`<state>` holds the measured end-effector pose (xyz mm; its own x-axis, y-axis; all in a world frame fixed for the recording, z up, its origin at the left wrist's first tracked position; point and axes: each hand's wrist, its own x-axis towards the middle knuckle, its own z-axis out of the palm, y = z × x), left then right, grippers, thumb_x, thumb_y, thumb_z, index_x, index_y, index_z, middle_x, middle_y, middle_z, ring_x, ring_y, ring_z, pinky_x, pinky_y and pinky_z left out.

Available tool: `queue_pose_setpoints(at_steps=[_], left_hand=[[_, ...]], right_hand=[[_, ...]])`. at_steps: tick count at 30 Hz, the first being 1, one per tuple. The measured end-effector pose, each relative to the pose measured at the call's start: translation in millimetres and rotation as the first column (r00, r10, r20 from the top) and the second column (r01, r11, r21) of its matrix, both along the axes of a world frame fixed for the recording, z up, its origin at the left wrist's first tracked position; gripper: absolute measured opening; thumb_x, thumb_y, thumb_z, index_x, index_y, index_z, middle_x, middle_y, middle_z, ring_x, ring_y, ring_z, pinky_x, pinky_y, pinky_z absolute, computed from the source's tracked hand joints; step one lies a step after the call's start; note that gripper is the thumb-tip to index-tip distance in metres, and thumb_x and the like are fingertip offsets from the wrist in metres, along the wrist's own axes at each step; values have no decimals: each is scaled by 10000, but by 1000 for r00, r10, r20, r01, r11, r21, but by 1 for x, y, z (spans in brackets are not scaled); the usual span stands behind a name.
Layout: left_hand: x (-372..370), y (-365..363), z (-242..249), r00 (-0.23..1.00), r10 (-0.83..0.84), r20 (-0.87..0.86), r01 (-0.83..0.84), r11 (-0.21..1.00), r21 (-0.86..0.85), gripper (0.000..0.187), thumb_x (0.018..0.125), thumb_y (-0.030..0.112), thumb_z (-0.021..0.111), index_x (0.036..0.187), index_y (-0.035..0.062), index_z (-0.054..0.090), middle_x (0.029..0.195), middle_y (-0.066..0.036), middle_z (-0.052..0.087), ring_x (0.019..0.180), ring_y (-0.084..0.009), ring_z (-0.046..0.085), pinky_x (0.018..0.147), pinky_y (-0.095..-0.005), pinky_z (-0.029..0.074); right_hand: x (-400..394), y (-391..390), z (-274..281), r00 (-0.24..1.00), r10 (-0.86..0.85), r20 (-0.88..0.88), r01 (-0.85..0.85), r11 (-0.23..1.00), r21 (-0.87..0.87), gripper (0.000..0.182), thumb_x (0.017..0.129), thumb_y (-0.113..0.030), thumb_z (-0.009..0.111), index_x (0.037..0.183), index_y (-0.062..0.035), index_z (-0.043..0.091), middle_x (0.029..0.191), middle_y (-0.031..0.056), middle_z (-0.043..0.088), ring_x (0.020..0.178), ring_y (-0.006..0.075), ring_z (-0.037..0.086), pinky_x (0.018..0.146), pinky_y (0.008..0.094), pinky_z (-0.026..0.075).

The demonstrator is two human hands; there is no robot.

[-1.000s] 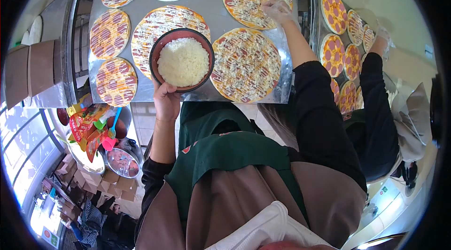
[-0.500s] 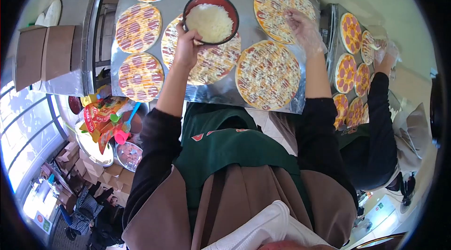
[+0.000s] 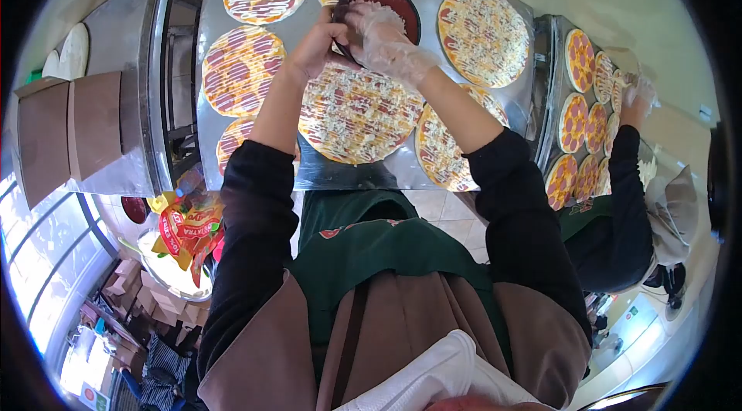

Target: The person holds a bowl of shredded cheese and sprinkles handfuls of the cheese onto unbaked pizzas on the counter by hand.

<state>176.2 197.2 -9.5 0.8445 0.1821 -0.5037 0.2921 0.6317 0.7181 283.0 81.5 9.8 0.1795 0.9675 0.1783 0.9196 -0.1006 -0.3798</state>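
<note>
My left hand point(image 3: 315, 49) grips the rim of a dark bowl with a red inside point(image 3: 408, 11), tilted above the tray. Grated white cheese point(image 3: 379, 9) lies in the bowl. My right hand point(image 3: 382, 42), in a clear plastic glove, reaches into it with fingers curled into the cheese; the fingertips are partly hidden. Just below is a pizza point(image 3: 359, 113) scattered with cheese over meat slices and white sauce stripes. Another cheese-covered pizza point(image 3: 483, 36) lies at the right, and a third pizza point(image 3: 448, 150) is partly under my right forearm.
Striped pizzas without grated cheese point(image 3: 243, 71) line the left of the metal table point(image 3: 309, 171). A co-worker's gloved hand point(image 3: 641, 90) is over a second table of pizzas at right. Cardboard point(image 3: 93, 129) and a red-yellow packet point(image 3: 189, 225) are at left.
My right hand has moved left from the right-hand pizza into the bowl. The bowl has shifted slightly right and tilted. The view has moved, so the table appears displaced.
</note>
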Motion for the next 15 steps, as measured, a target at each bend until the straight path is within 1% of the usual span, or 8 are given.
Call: queue_pose_setpoints(at_steps=[1, 3, 6, 7, 9, 10, 13, 15], left_hand=[[-2, 8, -3, 1000, -1, 4, 2, 1000, -31, 600, 674, 51, 490, 1240, 110, 300, 1047, -92, 393, 910, -252, 463, 643, -505, 570], [-7, 16, -4, 1000, 12, 28, -11, 1000, -23, 594, 684, 51, 482, 1245, 110, 294, 1025, -80, 398, 884, -242, 469, 650, -509, 570], [-13, 27, -3, 1000, 26, 0, -26, 998, -50, 583, 691, 50, 479, 1240, 106, 292, 1010, -75, 410, 907, -241, 475, 650, -512, 569], [-12, 29, -6, 999, 31, 7, -31, 998, -47, 582, 692, 58, 486, 1237, 103, 288, 998, -82, 417, 900, -246, 488, 642, -513, 568], [-9, 32, -11, 999, 43, 19, -42, 998, -49, 581, 692, 66, 493, 1234, 101, 284, 987, -89, 425, 893, -251, 502, 635, -513, 566], [-5, 31, -13, 997, 75, -4, -75, 997, -30, 584, 691, 63, 503, 1229, 100, 277, 969, -95, 436, 849, -248, 521, 612, -504, 568], [7, 26, -18, 983, 174, -56, -174, 985, 3, 616, 691, 42, 493, 1248, 120, 242, 961, -106, 443, 786, -258, 555, 599, -506, 568], [15, 24, -22, 968, 238, -77, -238, 971, 15, 646, 691, 25, 472, 1272, 140, 214, 972, -110, 439, 765, -271, 569, 610, -517, 567]], right_hand=[[0, 4, 4, 1000, 2, 0, -2, 1000, -5, 420, 701, -184, 654, 1074, -4, 585, 1107, 190, 570, 993, 349, 558, 840, 365, 473], [7, 8, 12, 975, 131, -179, -179, 942, -284, 393, 685, -144, 645, 1057, -27, 595, 1098, 161, 574, 977, 325, 564, 813, 359, 475], [26, 18, -5, 982, 95, -162, -150, 915, -376, 339, 721, -126, 617, 1050, -43, 601, 1080, 144, 586, 951, 317, 572, 788, 365, 473], [31, 20, -15, 983, 96, -158, -150, 911, -383, 339, 721, -126, 617, 1050, -43, 601, 1080, 144, 586, 951, 317, 572, 788, 365, 473], [35, 28, -27, 992, -11, 122, 31, 986, -167, 187, 770, -143, 552, 895, -34, 641, 1020, 163, 601, 892, 329, 589, 751, 374, 487], [35, 34, -31, 959, -203, -197, 152, 957, -247, 213, 769, -172, 567, 915, -34, 639, 997, 173, 618, 877, 327, 599, 746, 380, 484], [28, 47, -26, 989, -123, 78, 145, 893, -427, 232, 752, -179, 587, 928, -37, 641, 911, 178, 634, 845, 329, 605, 741, 384, 482], [30, 51, -35, 995, -102, 14, 100, 924, -370, 245, 740, -189, 601, 930, -39, 641, 871, 180, 636, 820, 331, 608, 732, 383, 484]])
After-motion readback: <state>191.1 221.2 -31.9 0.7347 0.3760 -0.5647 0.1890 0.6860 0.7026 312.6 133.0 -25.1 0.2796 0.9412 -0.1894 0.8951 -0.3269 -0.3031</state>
